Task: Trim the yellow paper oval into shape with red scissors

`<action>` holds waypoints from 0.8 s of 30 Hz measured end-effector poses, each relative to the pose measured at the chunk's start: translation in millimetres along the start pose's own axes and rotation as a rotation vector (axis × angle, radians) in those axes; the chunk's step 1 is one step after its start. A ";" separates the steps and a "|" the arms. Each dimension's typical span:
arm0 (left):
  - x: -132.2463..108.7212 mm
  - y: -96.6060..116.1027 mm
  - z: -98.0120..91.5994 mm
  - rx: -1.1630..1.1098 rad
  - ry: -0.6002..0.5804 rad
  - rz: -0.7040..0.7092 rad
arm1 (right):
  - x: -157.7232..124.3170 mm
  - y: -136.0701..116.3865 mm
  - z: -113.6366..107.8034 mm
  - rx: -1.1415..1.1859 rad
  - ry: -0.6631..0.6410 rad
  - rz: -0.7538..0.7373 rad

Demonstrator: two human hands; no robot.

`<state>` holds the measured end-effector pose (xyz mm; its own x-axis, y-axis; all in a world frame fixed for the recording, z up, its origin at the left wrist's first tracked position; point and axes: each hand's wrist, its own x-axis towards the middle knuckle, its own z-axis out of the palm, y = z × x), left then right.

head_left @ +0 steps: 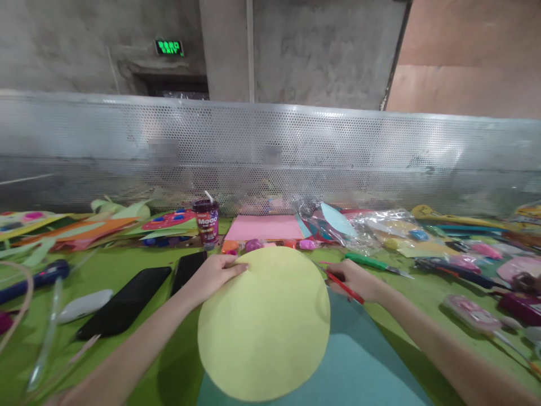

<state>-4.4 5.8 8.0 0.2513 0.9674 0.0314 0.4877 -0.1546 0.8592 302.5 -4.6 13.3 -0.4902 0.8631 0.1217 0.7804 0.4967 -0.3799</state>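
A large pale-yellow paper circle [264, 327] is raised in front of me, tilted over a blue paper sheet [359, 349]. My left hand [222, 276] pinches its upper left edge between thumb and fingers. At the circle's upper right edge, my right hand [353, 279] is closed around what look like red-handled scissors [347, 288]. Their grey tip points toward the yellow paper, and the fingers and the paper's edge partly hide them. Whether the blades touch the paper is hard to make out.
Two black phones [127, 301] lie left on the green table [169, 361]. Behind the circle stand a purple drink cup [206, 223] and pink paper [264, 227]. A green-handled cutter [376, 264] lies beyond my right hand. A perforated metal panel [270, 146] runs along the back.
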 end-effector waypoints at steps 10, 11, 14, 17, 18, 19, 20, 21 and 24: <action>3.9 -5.1 -1.4 0.000 -0.005 -0.010 | 1.4 3.1 0.0 -0.027 -0.003 0.030; 4.0 -5.2 -1.5 0.011 -0.003 -0.008 | 1.5 3.8 0.1 -0.028 -0.004 0.032; 4.0 -4.8 -1.5 0.033 -0.010 -0.004 | 1.6 5.3 -0.1 -0.028 0.003 0.028; 3.4 -4.1 -1.1 0.049 -0.037 -0.001 | 1.3 5.4 -1.3 -0.020 0.026 0.016; 3.1 -4.1 -1.0 0.059 -0.046 0.000 | 1.1 4.9 -1.8 -0.017 0.028 0.010; 3.0 -4.2 -0.8 0.071 -0.055 0.003 | 0.9 4.1 -2.2 -0.015 0.025 0.005; 2.9 -4.5 -0.6 0.085 -0.060 0.009 | 0.6 3.1 -2.6 -0.014 0.017 0.002; 3.0 -4.9 -0.4 0.104 -0.061 0.021 | 0.4 1.9 -2.7 -0.014 0.007 0.000; 3.8 -7.0 0.4 0.164 -0.048 0.070 | 0.2 -0.9 -1.8 -0.030 -0.030 -0.013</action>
<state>-6.5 10.4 2.0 0.3274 0.9430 0.0600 0.5965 -0.2555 0.7609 302.4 -4.7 15.3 -0.5116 0.8536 0.0983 0.7849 0.5108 -0.3508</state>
